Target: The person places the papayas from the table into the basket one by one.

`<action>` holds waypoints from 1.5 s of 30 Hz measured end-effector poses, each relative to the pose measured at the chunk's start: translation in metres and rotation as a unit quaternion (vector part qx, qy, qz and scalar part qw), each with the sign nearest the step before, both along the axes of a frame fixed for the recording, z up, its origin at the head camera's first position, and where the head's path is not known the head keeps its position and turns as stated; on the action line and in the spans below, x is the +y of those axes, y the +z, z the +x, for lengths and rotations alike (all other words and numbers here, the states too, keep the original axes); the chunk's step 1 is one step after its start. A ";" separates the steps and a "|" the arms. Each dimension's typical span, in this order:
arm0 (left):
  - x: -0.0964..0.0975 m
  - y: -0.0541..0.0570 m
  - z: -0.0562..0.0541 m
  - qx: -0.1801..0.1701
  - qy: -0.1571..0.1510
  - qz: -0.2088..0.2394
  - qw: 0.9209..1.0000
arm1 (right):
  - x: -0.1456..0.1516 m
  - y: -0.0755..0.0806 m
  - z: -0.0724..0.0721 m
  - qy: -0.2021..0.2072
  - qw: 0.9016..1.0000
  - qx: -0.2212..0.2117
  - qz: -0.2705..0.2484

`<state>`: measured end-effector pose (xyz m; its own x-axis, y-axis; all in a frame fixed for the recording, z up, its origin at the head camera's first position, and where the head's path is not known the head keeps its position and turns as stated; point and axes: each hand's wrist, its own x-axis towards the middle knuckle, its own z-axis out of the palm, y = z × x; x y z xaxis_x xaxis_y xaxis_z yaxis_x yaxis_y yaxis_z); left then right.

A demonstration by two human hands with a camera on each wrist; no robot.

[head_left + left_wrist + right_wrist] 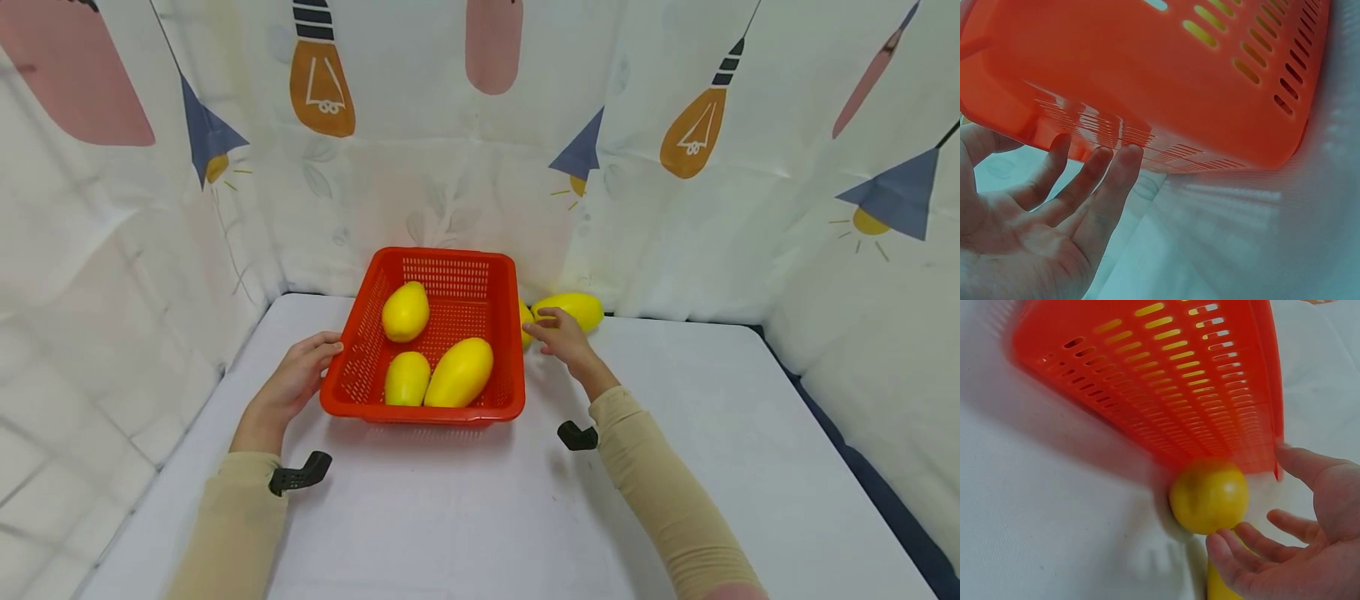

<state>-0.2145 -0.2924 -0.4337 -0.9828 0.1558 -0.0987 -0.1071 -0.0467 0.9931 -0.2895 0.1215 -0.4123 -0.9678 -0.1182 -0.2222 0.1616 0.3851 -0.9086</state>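
A red plastic basket [450, 414] with slotted walls stands on the table. Inside are a large mango [461, 372], a smaller yellow fruit [407, 379] and a rounded yellow fruit [406, 312]. My left hand [294, 377] holds the basket's left rim, its fingers [1124, 165] against the outer wall. On the opposite side, my right hand [564, 343] is spread with the thumb at the rim. Its fingertips are close to a round yellow fruit [1210, 497] beside the basket and overlap a long yellow mango [573, 308] behind it.
The white table [450, 517] extends around the basket. A patterned cloth [480, 175] hangs behind it and along both sides. Black brackets [302, 473] are strapped at both wrists. The table's dark right edge [847, 450] meets the side cloth.
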 end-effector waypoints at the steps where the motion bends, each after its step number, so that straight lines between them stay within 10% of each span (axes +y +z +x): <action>1: 0.000 0.000 0.000 0.001 -0.001 0.001 1.000 | 0.000 0.000 0.000 -0.001 1.000 -0.001 0.000; 45: 0.002 -0.001 -0.001 -0.014 0.015 0.018 1.000 | -0.016 -0.023 -0.018 -0.012 0.999 -0.004 0.041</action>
<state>-0.2158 -0.2900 -0.4347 -0.9840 0.1300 -0.1219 -0.1336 -0.0858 0.9873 -0.3070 0.1050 -0.4358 -0.9682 -0.0766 -0.2382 0.1788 0.4539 -0.8729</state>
